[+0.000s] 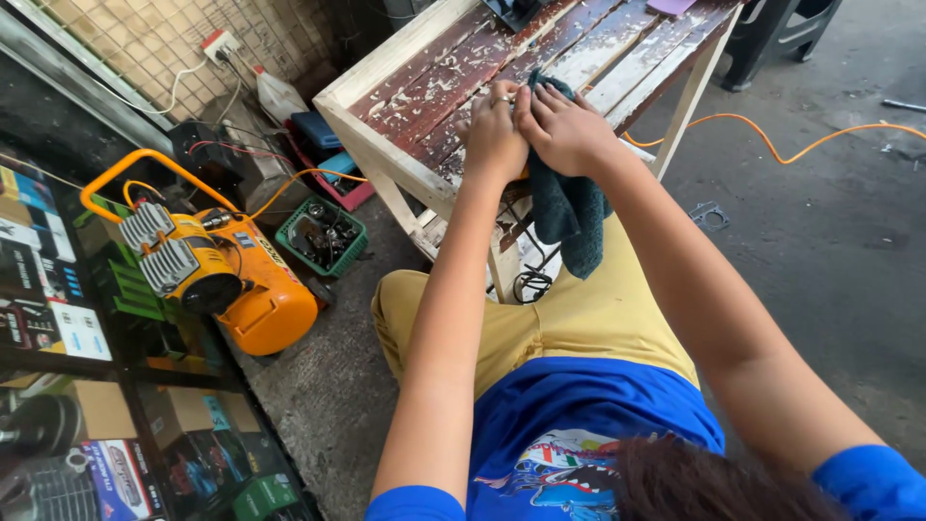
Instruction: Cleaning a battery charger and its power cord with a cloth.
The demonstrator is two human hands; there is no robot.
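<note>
My left hand (pixel 494 135) and my right hand (pixel 564 127) are pressed together at the near edge of a worn wooden workbench (pixel 405 92) with peeling dark red paint. Both hands grip a dark teal cloth (pixel 569 207) that hangs down from them over the bench edge toward my lap. A small orange object shows just under the hands; what it is I cannot tell. My fingers are curled shut around the cloth. I sit in mustard trousers and a blue shirt.
An orange air compressor (pixel 227 280) stands on the concrete floor at left, beside a green crate of parts (pixel 323 236). An orange hose (pixel 772 140) runs across the floor at right. Stacked boxes (pixel 58 309) fill the left edge. Black cables (pixel 529 285) hang under the bench.
</note>
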